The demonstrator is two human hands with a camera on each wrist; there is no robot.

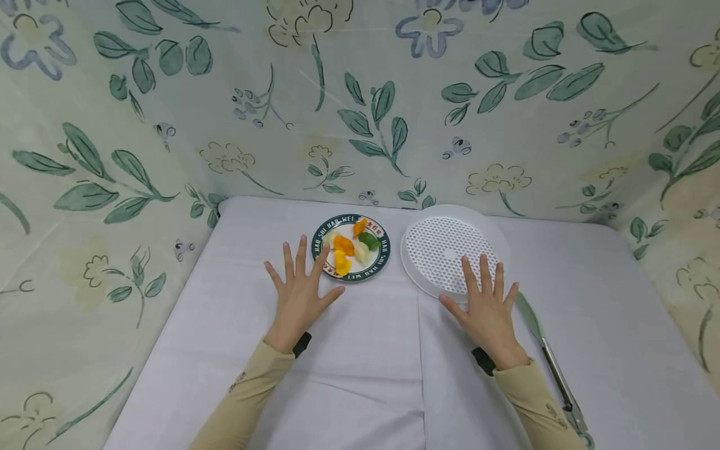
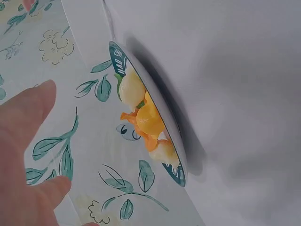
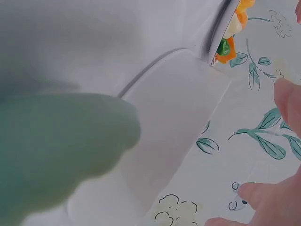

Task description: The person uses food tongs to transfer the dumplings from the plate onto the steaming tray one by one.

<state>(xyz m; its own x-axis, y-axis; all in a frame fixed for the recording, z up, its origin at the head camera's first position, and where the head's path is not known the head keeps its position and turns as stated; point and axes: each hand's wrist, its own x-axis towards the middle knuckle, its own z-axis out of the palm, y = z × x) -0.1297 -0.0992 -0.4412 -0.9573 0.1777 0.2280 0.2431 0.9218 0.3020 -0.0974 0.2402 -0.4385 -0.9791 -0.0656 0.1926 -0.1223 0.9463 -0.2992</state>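
My left hand [image 1: 297,301] is held with its fingers spread, near the front left of a green-rimmed plate [image 1: 379,267]. On that plate lie several small dumpling-like pieces [image 1: 344,245], coloured yellow, orange, white and green. My right hand [image 1: 488,315], fingers also spread, overlaps the near edge of a round white perforated tray [image 1: 439,244] in the head view; whether it touches the tray I cannot tell. Just right of that hand lies a pair of tongs [image 1: 554,362] with green tips and metal arms. A green tong tip [image 3: 70,146] looms blurred in the right wrist view. Neither hand holds anything.
A white cloth [image 1: 365,350] covers the table, with a crease running front to back. Behind and at both sides hangs a curtain [image 1: 360,94] printed with leaves and flowers. The plate and tray stand side by side near the table's back edge.
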